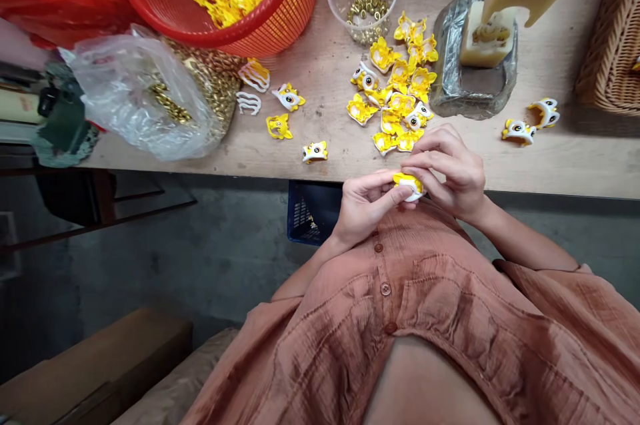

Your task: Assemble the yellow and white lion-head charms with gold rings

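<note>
Hands at the near edge of the surface (555,175), with a small yellow-and-white piece (411,189) between them in front of the garment (420,238); twelve o'clock lies straight away from the person. The left hand (367,207) is closed in a pinch, its thumb laid over the white part and its fingers behind. The right hand (453,168) is bent inward, thumb and fingertips drawn close together at the upper, two o'clock side of the piece; whether they grip it or merely touch it cannot be told.

Hazards: the pinch is narrow and the piece appears smooth, so a push from the right hand could well twist it loose. A slip could drop it toward six o'clock onto the garment, or past the edge toward the blue crate (300,232), between eight and nine o'clock. The pile of yellow pieces (400,88) lies near, at twelve o'clock; a careless knuckle might scatter it.

Orientation: the yellow part faces roughly eleven o'clock, the white part roughly five. The long axis of the visible portion appears to run from ten to four o'clock, though the fingers cover both ends and leave this uncertain.
</note>
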The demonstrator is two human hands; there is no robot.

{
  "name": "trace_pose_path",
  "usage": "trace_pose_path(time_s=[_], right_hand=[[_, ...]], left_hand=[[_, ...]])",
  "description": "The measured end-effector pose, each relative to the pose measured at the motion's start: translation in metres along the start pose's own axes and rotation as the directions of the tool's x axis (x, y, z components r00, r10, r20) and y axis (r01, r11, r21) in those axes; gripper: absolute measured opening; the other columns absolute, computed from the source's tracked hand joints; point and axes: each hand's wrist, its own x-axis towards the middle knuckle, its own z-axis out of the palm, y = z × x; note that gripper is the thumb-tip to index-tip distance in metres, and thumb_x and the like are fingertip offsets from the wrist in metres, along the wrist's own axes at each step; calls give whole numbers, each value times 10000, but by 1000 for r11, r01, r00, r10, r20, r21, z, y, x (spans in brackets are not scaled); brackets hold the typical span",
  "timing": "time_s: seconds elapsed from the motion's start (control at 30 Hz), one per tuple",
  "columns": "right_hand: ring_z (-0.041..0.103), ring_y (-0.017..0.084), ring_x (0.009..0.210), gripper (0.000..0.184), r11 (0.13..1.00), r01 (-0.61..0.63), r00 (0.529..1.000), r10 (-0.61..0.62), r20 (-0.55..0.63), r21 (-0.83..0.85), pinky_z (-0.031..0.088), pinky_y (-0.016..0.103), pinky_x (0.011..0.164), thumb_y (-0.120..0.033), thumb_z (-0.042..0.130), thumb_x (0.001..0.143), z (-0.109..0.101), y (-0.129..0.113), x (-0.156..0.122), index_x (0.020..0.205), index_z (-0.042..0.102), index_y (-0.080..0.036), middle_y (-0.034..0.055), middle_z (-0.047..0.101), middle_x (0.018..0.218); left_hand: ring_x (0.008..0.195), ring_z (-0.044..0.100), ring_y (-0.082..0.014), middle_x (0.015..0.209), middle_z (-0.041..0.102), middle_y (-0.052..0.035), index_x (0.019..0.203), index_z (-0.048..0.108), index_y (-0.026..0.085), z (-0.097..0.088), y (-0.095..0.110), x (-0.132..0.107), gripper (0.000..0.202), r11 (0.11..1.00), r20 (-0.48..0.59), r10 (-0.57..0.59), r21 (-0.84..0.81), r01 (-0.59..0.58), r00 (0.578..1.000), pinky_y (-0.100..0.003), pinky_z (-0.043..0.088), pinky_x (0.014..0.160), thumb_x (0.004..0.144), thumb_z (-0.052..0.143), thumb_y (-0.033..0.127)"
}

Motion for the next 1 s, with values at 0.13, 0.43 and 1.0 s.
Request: trace_pose_path(time_s=[0.13, 0.43, 1.0], right_hand=[[695, 167, 879, 96, 939, -237, 969, 246, -6, 248, 592, 350, 796, -230, 705, 973, 5, 6, 3, 933, 791, -231, 30, 737, 924], [729, 213, 1002, 174, 940, -327, 904, 283, -320, -94, 614, 417, 896, -261, 651, 1010, -35, 40, 0, 1110, 793, -267, 61, 762, 1046], [610, 381, 1134, 435, 631, 103, 887, 291, 357, -769, 371, 784, 1152, -56, 318, 1018, 46, 42, 73, 1175, 720, 0, 228, 750, 994]], left_hand=[[671, 759, -153, 868, 826, -62, 1054, 856, 187, -6, -10, 10, 319, 998, -15, -69, -13, 69, 998, -269, 660, 655, 775, 928, 325], [660, 743, -119, 905, 824, -40, 975, 861, 197, -34, 1, 41, 355, 997, -175, -15, -76, 2, 984, -217, 644, 670, 671, 987, 332], [665, 727, -97, 909, 818, -41, 935, 847, 178, -62, 8, 31, 340, 964, -252, -21, -261, -47, 967, -175, 608, 630, 648, 995, 284]])
